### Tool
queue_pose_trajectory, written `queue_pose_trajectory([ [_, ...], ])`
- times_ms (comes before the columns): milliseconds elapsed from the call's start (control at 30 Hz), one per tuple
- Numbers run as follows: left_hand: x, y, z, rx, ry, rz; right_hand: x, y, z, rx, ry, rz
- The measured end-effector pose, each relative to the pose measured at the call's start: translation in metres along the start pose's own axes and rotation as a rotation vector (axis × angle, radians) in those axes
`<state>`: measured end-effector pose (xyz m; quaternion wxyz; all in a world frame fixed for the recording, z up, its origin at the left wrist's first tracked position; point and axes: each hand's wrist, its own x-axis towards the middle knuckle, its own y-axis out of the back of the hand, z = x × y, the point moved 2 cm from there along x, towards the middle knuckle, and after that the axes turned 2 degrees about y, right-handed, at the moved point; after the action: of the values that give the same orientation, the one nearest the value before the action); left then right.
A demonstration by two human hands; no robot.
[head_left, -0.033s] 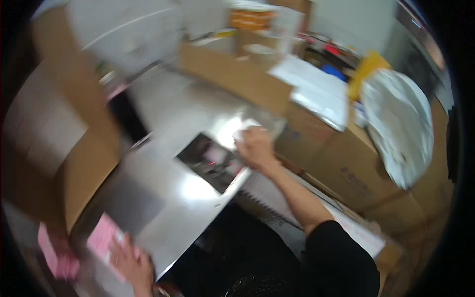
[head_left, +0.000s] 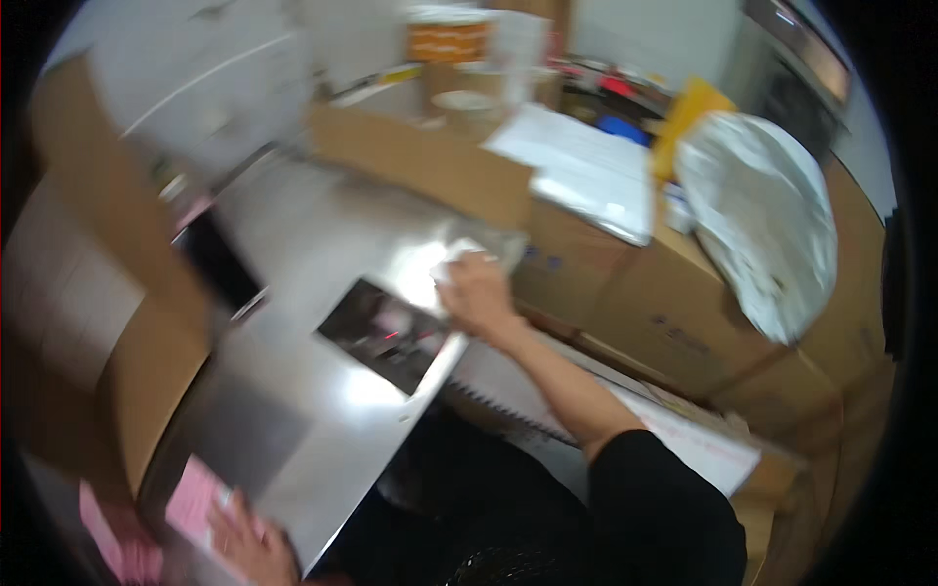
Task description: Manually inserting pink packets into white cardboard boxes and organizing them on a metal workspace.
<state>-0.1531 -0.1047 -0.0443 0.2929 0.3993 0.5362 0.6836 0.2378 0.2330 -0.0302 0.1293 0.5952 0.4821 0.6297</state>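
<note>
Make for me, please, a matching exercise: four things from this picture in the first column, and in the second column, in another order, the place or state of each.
Column one
1. Left hand
2. Right hand
3. Pale plastic bag
4. Dark rectangular panel

Column two
A. At the right, by the brown boxes
B. Resting on pink paper
C. Near the edge of the metal tabletop, showing red glints
D. Closed on a white wad

Right pairs
1-B
2-D
3-A
4-C
</note>
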Motion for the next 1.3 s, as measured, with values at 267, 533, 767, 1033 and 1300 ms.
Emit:
queue_pose_trajectory([
  [267,0.002,0.038,0.022,0.248,-0.004,-0.227,-0.011,0.009,0.020,-0.178,-0.111,0.071],
  [533,0.005,0.019,0.007,0.245,-0.166,0.073,-0.007,0.004,0.027,-0.196,0.041,0.081],
  [767,0.003,0.051,0.020,-0.023,0.121,-0.109,0.003,0.024,-0.013,0.135,0.004,0.207],
  [1033,-0.004,0.061,0.012,-0.230,-0.028,0.022,0.004,0.043,-0.100,0.413,0.263,0.048],
  [1300,0.007,0.194,0.051,-1.159,-0.519,0.210,-0.005,0.024,-0.179,0.635,0.442,-0.120],
])
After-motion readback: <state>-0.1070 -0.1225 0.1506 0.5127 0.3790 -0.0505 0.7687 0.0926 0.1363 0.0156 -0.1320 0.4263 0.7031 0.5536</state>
